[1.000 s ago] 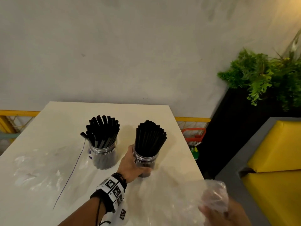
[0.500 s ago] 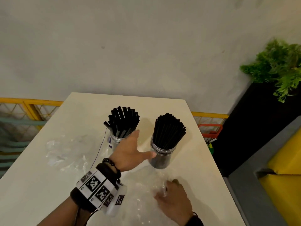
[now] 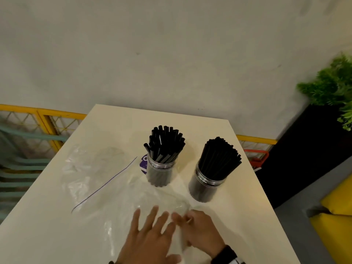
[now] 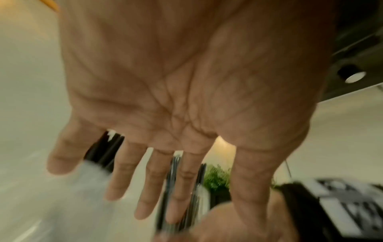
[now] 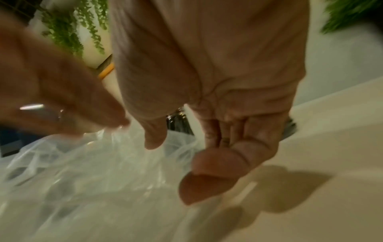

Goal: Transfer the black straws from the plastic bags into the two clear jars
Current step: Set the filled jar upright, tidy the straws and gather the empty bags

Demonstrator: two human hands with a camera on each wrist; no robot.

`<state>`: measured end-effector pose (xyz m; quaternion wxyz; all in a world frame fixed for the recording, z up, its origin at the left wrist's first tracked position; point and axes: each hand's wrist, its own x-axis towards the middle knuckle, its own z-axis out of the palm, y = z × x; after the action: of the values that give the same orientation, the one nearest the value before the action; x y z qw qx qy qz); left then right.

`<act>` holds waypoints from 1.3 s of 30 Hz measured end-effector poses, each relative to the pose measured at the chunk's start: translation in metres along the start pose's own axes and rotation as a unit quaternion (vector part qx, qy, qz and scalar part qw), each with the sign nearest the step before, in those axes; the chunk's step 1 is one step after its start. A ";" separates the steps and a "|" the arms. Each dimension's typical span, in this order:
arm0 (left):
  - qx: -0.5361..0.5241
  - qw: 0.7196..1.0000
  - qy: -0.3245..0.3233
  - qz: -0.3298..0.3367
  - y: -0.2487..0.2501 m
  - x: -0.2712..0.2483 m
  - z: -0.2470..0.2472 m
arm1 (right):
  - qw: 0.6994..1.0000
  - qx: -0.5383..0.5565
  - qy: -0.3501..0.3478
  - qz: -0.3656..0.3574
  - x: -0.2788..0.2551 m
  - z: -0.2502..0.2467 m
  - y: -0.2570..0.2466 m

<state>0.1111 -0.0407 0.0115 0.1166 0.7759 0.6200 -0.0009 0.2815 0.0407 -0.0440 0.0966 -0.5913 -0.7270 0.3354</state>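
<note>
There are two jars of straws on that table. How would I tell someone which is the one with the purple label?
Start at the white table against the grey wall, where two clear jars of black straws stand side by side. The labelled jar is the left of the two, farther from the plant. Its straws splay loosely and a purple label shows at its left side; the right jar holds a tight, slanted bundle.

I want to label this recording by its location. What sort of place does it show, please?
Probably a cafe or restaurant seating area. A white table carries two clear jars packed with black straws, a yellow cushioned seat stands beside it, and a leafy plant fills a black planter.
</note>
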 end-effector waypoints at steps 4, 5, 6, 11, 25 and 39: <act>-0.007 0.999 -0.028 -0.031 -0.032 -0.006 0.032 | 0.994 0.064 0.018 0.082 -0.012 -0.022 0.028; -0.009 0.999 -0.023 -0.040 -0.036 -0.006 0.032 | 0.993 0.056 0.050 0.096 -0.015 -0.030 0.033; -0.018 0.999 -0.018 -0.048 -0.041 -0.004 0.033 | 0.988 0.053 0.088 0.115 -0.016 -0.038 0.037; -0.045 0.999 0.017 -0.025 -0.054 0.005 0.026 | 0.951 0.143 0.239 0.132 -0.005 -0.077 0.034; -0.293 0.937 0.187 -0.044 0.061 0.080 -0.023 | 0.933 -0.262 0.175 -0.171 0.069 -0.161 -0.031; -0.376 0.889 0.209 -0.155 0.064 0.202 -0.006 | 0.952 -0.264 0.141 -0.060 0.112 -0.173 -0.049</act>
<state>0.2187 0.1420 -0.0009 0.2662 0.5498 0.6966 0.3763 0.3036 0.2055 0.0876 0.0584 -0.5925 -0.8025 0.0386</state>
